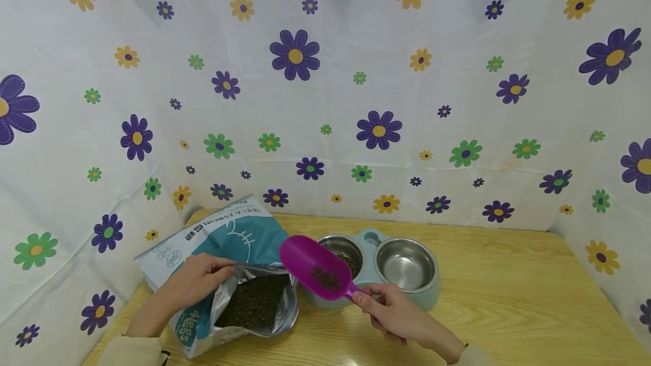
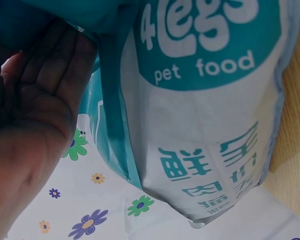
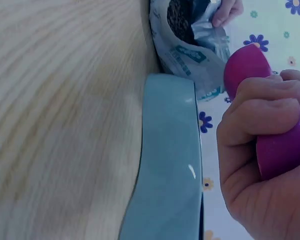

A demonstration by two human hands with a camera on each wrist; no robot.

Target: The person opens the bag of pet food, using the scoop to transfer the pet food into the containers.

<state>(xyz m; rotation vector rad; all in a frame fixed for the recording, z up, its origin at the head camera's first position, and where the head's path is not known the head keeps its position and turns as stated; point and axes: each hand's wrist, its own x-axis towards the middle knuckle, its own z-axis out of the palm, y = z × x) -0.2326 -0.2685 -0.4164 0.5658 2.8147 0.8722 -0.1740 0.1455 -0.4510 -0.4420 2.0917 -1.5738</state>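
My right hand (image 1: 399, 316) grips the handle of a magenta scoop (image 1: 305, 256), which holds a small heap of brown kibble (image 1: 326, 279) near its handle end. The scoop overlaps the left steel bowl (image 1: 335, 240) in the head view, partly hiding it; kibble lies in that bowl. At the left, a teal and white pet food bag (image 1: 267, 236) leans with its silver-lined mouth open and kibble (image 1: 256, 301) inside. My left hand (image 1: 188, 284) holds the bag by the edge of its mouth, its fingertips hidden behind the teal film in the left wrist view.
The right steel bowl (image 1: 406, 264) shows bare metal inside. Both bowls sit in a pale blue double stand (image 1: 429, 298) on the wooden table (image 1: 508, 292). A white flower-print cloth (image 1: 458, 44) hangs behind the table and along both sides.
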